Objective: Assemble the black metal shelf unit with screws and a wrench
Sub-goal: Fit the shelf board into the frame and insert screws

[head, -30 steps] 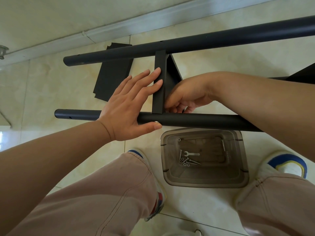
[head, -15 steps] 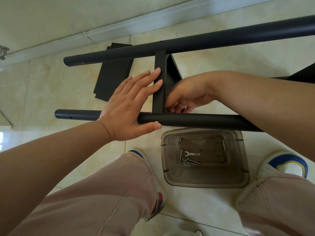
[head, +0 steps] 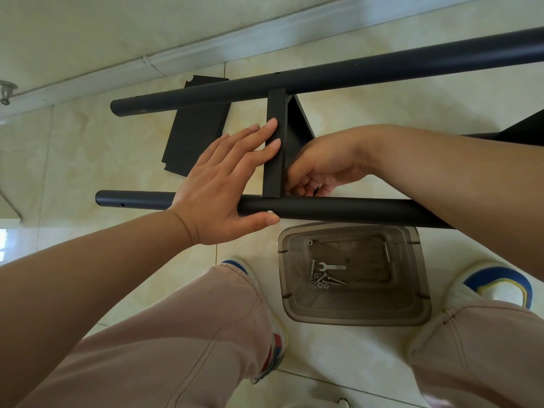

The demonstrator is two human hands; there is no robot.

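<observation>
Two black metal tubes lie across the floor, the far tube (head: 382, 69) and the near tube (head: 353, 209). A black shelf panel (head: 275, 107) stands on edge between them. My left hand (head: 217, 189) lies flat with straight fingers against the panel's left face, and its thumb runs along the near tube beside a silver screw head (head: 269, 212). My right hand (head: 326, 160) reaches behind the panel, its fingers curled at the corner where panel meets near tube. They pinch something small that I cannot make out.
A clear plastic box (head: 418, 290) sits on the tiles between my feet, holding a small wrench (head: 331, 266) and several screws (head: 321, 281). A loose black panel (head: 194, 136) lies flat on the floor at the back left. Another black part (head: 527, 128) shows at the right edge.
</observation>
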